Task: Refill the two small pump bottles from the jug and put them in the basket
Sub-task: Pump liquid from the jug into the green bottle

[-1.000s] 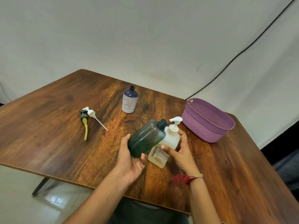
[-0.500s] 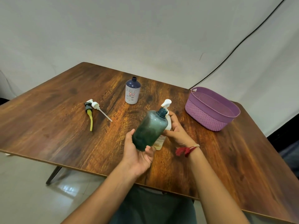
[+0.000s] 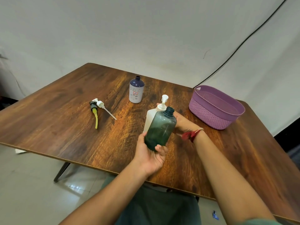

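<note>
My left hand [image 3: 150,154] grips the base of a dark green translucent bottle [image 3: 160,129], tilted with its open neck pointing away and up. Right behind it stands a white pump bottle [image 3: 150,118] with its pump head on, and my right hand [image 3: 183,122] holds it from the right side. A small purple-topped white bottle [image 3: 136,90] with no cap stands farther back on the table. Two loose pump heads [image 3: 97,108], one white and one black with a yellow tube, lie to the left. A purple woven basket [image 3: 215,108] sits at the right with nothing visible inside.
The wooden table [image 3: 65,111] ends in a near edge just under my forearms. A black cable [image 3: 243,41] runs along the white backdrop behind the basket. Tiled floor and a table leg show at the lower left.
The white pump bottle has gone from leaning to nearly upright behind the green bottle. My right hand stays on it, and the green bottle has tipped more upright in my left hand.
</note>
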